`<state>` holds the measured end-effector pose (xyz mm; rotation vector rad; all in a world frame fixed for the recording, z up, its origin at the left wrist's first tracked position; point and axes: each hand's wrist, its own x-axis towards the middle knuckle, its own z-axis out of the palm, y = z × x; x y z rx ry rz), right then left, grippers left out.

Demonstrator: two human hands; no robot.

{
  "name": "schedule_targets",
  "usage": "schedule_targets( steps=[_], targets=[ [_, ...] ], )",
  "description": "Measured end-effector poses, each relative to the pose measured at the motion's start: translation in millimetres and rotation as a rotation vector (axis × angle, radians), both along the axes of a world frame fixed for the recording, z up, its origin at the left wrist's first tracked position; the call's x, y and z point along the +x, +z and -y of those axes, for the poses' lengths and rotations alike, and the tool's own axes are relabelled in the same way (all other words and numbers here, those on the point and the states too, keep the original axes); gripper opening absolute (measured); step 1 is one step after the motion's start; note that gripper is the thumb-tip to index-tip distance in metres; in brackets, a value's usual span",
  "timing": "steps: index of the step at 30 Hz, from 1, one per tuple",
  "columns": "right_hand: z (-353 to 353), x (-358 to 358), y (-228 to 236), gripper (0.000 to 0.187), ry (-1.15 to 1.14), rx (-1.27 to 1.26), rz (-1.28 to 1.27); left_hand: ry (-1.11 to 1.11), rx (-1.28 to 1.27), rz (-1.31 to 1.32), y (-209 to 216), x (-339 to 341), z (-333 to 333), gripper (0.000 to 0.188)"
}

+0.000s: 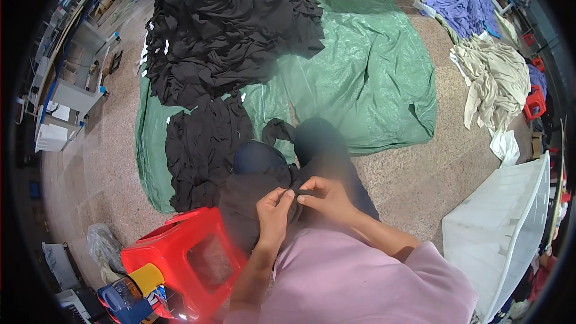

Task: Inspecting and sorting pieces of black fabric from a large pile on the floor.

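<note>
A black garment [243,201] lies across my lap, and part of its edge is raised between my two hands. My left hand [273,216] pinches this dark cloth between thumb and fingers. Close beside it, my right hand [330,201] grips the same edge, with thumb and forefinger pressed together. The fingertips almost meet, and the exact piece of cloth between them is too small to make out. Just ahead to the left, black garments [207,150] lie in a loose heap, and a much larger black pile [231,24] rises beyond, with white tags showing.
A green plastic sheet [372,78] lies under the piles. At my left stands a red plastic stool [198,261] bearing a jar with a yellow band [146,279]. A white bin [498,216] stands at right, below beige cloth [495,78] and purple cloth [456,9]. White-sided workbenches [78,93] line the left.
</note>
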<state>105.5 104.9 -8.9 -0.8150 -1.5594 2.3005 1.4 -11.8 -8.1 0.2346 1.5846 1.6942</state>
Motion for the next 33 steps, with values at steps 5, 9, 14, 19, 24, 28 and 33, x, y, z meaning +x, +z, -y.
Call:
schedule_targets(
  steps=[5, 9, 14, 19, 24, 28, 33],
  targets=[
    [8.7, 0.0, 16.2, 0.016, 0.089, 0.773, -0.117, -0.158, -0.066, 0.355, -3.8, -20.1, 1.8, 0.039],
    [15.6, 0.4, 20.9, 0.016, 0.179, 1.003, -0.095, -0.245, -0.043, 0.018, 16.7, -27.7, -13.2, 0.028],
    [-10.6, 10.3, 28.3, 0.023, 0.31, 0.843, -0.044, 0.076, 0.107, -0.126, 1.9, -10.2, -16.1, 0.024],
    [-33.7, 20.8, 18.3, 0.017, 0.286, 0.683, -0.011, 0.075, 0.049, -0.061, 15.5, -4.2, -20.0, 0.013],
    [-30.8, 22.3, 18.1, 0.012, 0.126, 0.427, 0.019, 0.042, 0.055, 0.048, 14.6, -5.8, -11.2, 0.006],
    [-20.9, 25.2, 27.8, 0.008, 0.122, 0.055, -0.116, 0.016, -0.01, -0.028, 2.0, -9.0, -5.6, 0.006],
    [-11.0, 23.1, 27.6, 0.007, 0.177, -0.224, -0.192, -0.026, -0.091, -0.199, 7.2, -10.4, -10.0, 0.007]
  ],
)
